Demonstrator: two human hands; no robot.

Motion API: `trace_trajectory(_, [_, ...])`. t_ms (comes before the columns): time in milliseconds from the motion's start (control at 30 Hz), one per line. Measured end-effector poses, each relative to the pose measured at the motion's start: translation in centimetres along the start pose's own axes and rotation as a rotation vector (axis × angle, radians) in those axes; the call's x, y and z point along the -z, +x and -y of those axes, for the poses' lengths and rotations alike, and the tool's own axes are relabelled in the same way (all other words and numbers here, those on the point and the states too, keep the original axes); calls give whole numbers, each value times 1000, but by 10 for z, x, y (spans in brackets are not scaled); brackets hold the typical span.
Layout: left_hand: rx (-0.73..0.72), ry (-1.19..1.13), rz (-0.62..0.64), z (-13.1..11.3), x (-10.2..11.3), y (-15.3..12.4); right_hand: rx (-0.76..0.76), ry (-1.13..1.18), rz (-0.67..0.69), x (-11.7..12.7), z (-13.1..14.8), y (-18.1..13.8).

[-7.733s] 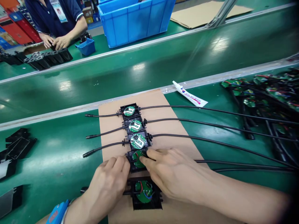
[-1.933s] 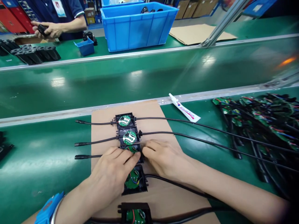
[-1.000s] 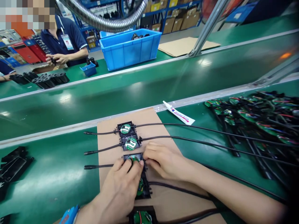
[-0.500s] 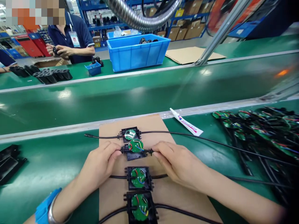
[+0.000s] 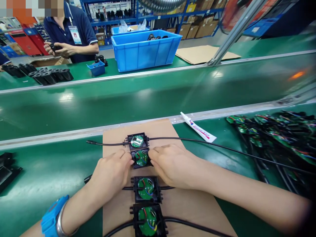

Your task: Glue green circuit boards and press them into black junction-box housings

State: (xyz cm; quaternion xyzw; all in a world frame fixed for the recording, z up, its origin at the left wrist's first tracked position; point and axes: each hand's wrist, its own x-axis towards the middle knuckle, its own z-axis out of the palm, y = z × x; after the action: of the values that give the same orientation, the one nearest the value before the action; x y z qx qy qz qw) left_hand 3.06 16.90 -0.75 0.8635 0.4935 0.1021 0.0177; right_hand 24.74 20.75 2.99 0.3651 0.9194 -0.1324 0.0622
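A small black plastic housing (image 5: 135,165) with a round green circuit board (image 5: 141,158) inside lies on the brown cardboard (image 5: 158,129). At its left edge, my left hand (image 5: 114,171) is closed, fingertips pressed against the side where the cable enters. My right hand (image 5: 172,164) is closed on the opposite side. The fingers hide both cable entries. Just behind sits another housing (image 5: 128,137) holding a board with a white patch. Nearer to me, two more open housings (image 5: 158,197) hold green boards with coloured wires, and black cables (image 5: 187,224) run out sideways.
A white tube (image 5: 198,128) lies beyond the cardboard. Wired boards (image 5: 278,135) are heaped at right, black housings (image 5: 8,171) at left. Across the green bench, a person (image 5: 74,36) handles a black part near a blue bin (image 5: 145,54), a small blue tray (image 5: 96,68) and black cylinders (image 5: 51,76).
The circuit board has gone down from above the housing into it. Both hands have moved inward, from the cables to the housing's sides. The view has shifted slightly.
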Motion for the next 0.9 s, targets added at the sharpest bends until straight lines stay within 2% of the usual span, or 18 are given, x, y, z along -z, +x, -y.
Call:
trace_trajectory(100, [5, -18, 4, 1, -1, 1, -21, 9, 28, 2, 2, 3])
trace_trajectory(267, [29, -172, 27, 8, -2, 2, 38, 105, 44, -1, 1, 6])
trace_trajectory(467, [42, -300, 60, 17, -2, 4, 40, 136, 8, -11, 2, 5])
trace_trajectory(633, [6, -160, 1, 10, -1, 4, 43, 108, 2, -13, 4, 5])
trace_trajectory(767, [8, -183, -34, 4, 4, 4, 23, 96, 12, -13, 5, 5])
trace_trajectory(900, [-21, -106, -174, -2, 2, -1, 13, 106, 19, -14, 4, 3])
